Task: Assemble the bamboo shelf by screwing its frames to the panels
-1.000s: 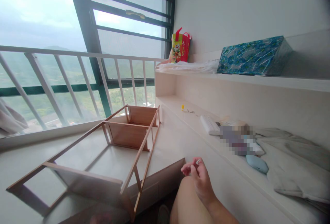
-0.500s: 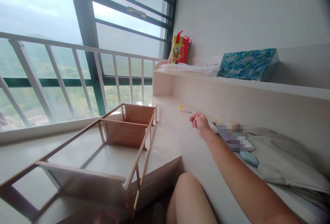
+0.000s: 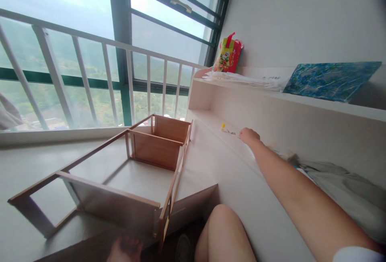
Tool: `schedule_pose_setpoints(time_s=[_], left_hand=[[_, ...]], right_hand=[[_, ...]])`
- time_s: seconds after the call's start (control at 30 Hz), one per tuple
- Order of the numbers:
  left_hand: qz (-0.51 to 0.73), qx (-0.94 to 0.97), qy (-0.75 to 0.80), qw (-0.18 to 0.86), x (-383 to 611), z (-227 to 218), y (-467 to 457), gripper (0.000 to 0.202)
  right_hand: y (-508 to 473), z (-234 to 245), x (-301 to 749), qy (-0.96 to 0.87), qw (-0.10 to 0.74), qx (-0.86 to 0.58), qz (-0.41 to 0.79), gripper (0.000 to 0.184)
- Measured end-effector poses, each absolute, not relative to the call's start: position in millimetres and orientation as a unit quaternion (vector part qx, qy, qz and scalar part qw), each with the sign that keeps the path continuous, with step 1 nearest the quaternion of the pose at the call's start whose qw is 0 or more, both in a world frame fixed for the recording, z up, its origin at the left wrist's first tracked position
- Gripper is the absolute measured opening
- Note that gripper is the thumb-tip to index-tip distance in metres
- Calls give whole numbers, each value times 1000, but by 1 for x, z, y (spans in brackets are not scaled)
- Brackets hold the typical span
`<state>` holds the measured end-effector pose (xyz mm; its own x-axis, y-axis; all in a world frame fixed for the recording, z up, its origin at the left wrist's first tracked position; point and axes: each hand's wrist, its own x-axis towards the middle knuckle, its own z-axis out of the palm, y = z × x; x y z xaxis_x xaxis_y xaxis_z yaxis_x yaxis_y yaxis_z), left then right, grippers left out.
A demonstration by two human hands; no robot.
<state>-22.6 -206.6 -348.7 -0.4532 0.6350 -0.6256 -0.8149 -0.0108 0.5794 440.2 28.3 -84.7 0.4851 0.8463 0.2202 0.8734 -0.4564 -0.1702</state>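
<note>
My right hand point(image 3: 249, 135) is stretched far out over the lower ledge of a pale built-in shelf point(image 3: 211, 121). I see it from the back, with its fingers curled downward and whatever is in them hidden. Just beyond the knuckles lie a small yellow piece point(image 3: 223, 125) and some tiny metal parts point(image 3: 230, 132). A part-built wooden frame with brown panels point(image 3: 157, 149) lies on its side on the white platform to the left. My left hand does not show. A bare patch of skin point(image 3: 125, 249) at the bottom edge looks like toes.
A white railing point(image 3: 90, 77) and a dark-framed window close off the left. The upper shelf carries a red and yellow bag point(image 3: 228, 55), folded white plastic point(image 3: 241, 79) and a blue patterned box point(image 3: 330, 81). Grey bedding point(image 3: 340, 181) lies at the right. My knee point(image 3: 223, 226) is at the bottom.
My right hand has gone from near my knee, where it pinched a small metal piece, out along the ledge to the yellow piece. The view has swung right.
</note>
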Motion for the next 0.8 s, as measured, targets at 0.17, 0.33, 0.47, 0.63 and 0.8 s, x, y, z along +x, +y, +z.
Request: schedule_pose_setpoints(time_s=[0.17, 0.33, 0.47, 0.63, 0.8], left_hand=[[711, -116, 456, 523, -14, -330, -207, 16], [722, -131, 436, 521, -6, -313, -210, 17], [725, -105, 432, 527, -3, -314, -210, 23], [734, -79, 442, 509, -2, -320, -210, 28], [747, -13, 476, 465, 1, -323, -209, 27]], right_hand=[[39, -86, 447, -496, 39, -865, -67, 40], [46, -90, 448, -502, -4, -861, -79, 38], [43, -92, 445, -506, -13, -858, -86, 31], [34, -83, 431, -514, 14, -851, -104, 27], [9, -64, 387, -545, 95, -821, -137, 31]])
